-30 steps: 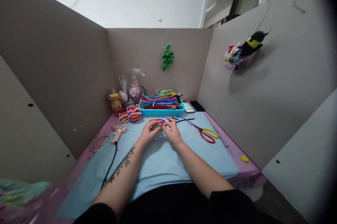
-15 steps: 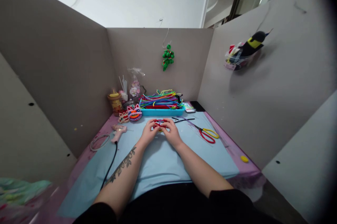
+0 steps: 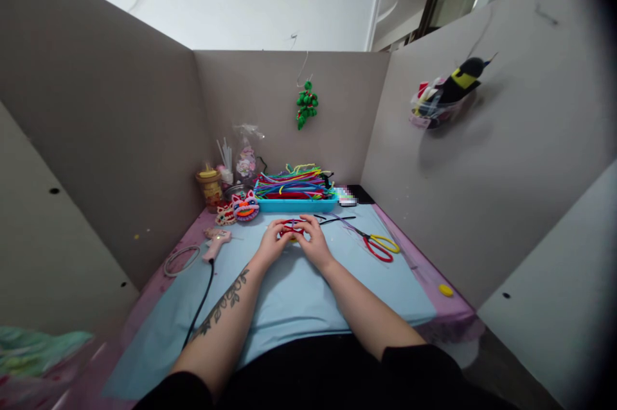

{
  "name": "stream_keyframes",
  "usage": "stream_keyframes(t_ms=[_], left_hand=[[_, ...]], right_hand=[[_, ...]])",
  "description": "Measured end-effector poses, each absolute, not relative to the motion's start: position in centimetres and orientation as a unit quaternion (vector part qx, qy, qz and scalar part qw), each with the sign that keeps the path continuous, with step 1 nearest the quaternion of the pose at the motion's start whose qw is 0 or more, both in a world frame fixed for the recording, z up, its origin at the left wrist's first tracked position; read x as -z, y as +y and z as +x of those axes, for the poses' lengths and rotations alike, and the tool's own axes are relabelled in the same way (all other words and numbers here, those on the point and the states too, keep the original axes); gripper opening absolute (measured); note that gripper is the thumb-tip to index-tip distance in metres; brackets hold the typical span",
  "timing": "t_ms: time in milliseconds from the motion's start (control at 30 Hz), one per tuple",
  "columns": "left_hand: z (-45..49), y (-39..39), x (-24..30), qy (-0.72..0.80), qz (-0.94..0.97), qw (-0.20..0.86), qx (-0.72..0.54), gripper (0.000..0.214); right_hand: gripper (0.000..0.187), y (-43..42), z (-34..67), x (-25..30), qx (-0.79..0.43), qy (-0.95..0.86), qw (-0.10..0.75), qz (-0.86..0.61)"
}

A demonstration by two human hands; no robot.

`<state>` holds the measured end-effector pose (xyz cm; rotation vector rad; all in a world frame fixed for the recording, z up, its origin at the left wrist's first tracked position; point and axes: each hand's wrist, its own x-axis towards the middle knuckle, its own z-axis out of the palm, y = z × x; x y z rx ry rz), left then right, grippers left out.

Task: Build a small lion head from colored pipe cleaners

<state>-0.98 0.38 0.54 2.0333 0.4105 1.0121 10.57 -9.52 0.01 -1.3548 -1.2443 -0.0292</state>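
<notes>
Between my two hands is a small red pipe-cleaner piece with bits of purple and yellow, held over the middle of the table. My left hand pinches its left side, thumb toward me. On the right side my right hand grips it, fingers curled over the top. The fingers cover much of the piece, so its full shape is hidden. Just beyond my right hand lie loose black pipe cleaners. Scissors with one red and one yellow handle rest farther right.
A blue tray of colourful pipe cleaners stands at the back. Lion-head ornaments sit to its left, near a pink glue gun with a black cord. A yellow disc lies at the right edge. Grey partitions enclose the table.
My fingers have shifted slightly on the red piece, and more of its red rim shows between them. Both hands stay in the same place; the view moves a little.
</notes>
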Motion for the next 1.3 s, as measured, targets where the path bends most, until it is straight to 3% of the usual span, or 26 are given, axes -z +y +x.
stream_keyframes(t_ms=[433,833,1100,1300], left_hand=[[-0.8,0.3,0.1,0.158,0.828,0.361,-0.397,0.008],[-0.8,0.5,0.0,0.169,0.817,0.370,-0.409,0.010],[-1.3,-0.5,-0.2,0.124,0.864,0.282,-0.398,0.008],[-1.2,-0.6,-0.2,0.133,0.862,0.284,-0.398,0.008]], right_hand=[[0.010,-9.6,10.5,-0.2,-0.057,-0.520,0.624,-0.581],[0.018,-9.4,10.9,0.0,-0.065,-0.457,0.647,-0.606],[0.018,-9.1,11.1,0.5,-0.083,-0.431,0.622,-0.649],[0.019,-8.9,11.0,0.6,-0.080,-0.440,0.617,-0.648]])
